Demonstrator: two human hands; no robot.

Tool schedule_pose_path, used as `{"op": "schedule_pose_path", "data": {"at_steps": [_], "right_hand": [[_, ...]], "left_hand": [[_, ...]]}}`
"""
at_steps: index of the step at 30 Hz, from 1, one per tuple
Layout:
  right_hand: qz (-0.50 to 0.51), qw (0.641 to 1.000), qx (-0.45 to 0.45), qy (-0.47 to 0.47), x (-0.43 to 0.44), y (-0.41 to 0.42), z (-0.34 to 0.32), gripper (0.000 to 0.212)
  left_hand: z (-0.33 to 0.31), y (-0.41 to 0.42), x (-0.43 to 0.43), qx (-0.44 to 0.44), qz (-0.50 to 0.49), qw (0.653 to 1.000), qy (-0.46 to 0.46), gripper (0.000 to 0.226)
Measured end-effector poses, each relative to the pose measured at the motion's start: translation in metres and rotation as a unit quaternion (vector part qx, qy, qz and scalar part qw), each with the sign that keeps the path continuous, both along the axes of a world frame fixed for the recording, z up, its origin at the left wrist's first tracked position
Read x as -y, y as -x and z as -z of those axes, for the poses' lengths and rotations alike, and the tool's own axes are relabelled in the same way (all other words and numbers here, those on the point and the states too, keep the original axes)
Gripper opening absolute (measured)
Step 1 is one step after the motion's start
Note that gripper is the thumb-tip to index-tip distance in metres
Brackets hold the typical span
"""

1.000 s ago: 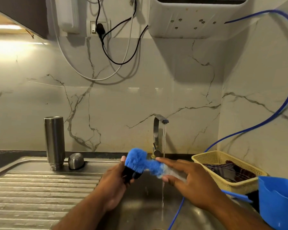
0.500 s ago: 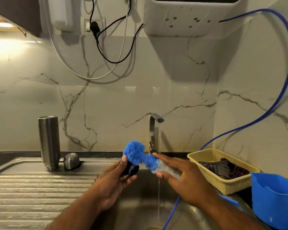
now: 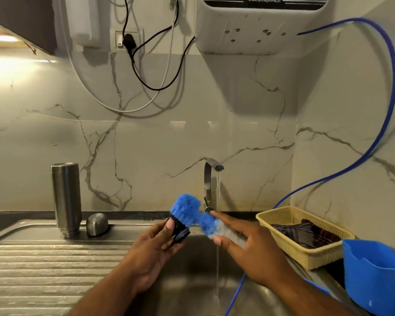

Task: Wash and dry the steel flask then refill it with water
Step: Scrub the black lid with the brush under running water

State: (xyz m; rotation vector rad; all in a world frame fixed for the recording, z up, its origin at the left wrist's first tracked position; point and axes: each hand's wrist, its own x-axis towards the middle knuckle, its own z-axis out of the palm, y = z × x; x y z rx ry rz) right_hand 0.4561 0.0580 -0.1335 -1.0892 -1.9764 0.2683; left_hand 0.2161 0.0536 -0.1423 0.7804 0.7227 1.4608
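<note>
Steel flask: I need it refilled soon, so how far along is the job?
Done: flask uncapped, standing mouth-down on the drainboard, cap beside it; whether it is washed, I cannot tell. In hand: left hand grips the blue brush by its handle, right hand pinches its bristles by the running tap. Left: drying and refilling.

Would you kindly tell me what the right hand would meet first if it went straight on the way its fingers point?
The right hand would likely meet the blue head of the brush first, then the left hand; depth is unclear.
</note>
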Motion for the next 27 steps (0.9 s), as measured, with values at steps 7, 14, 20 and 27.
{"op": "schedule_pose_path", "data": {"at_steps": [7, 14, 20, 27], "right_hand": [[0.011, 1.0, -0.001, 0.003, 0.0049, 0.005, -0.0001, 0.055], [0.027, 1.0, 0.005, 0.011, 0.0032, 0.0035, 0.003, 0.054], [0.007, 1.0, 0.018, 0.023, 0.0039, 0.0075, 0.0028, 0.054], [0.002, 1.0, -0.007, 0.022, 0.0029, 0.006, 0.0032, 0.053]], "left_hand": [[0.0033, 0.0003, -0.0009, 0.03, -0.012, 0.999, 0.018, 0.046], [0.0034, -0.0023, 0.0005, 0.031, -0.004, 0.999, 0.027, 0.033], [0.0019, -0.0022, 0.0013, 0.043, -0.012, 0.998, 0.036, 0.032], [-0.0024, -0.005, 0.0046, 0.034, 0.0, 0.999, 0.009, 0.046]]}}
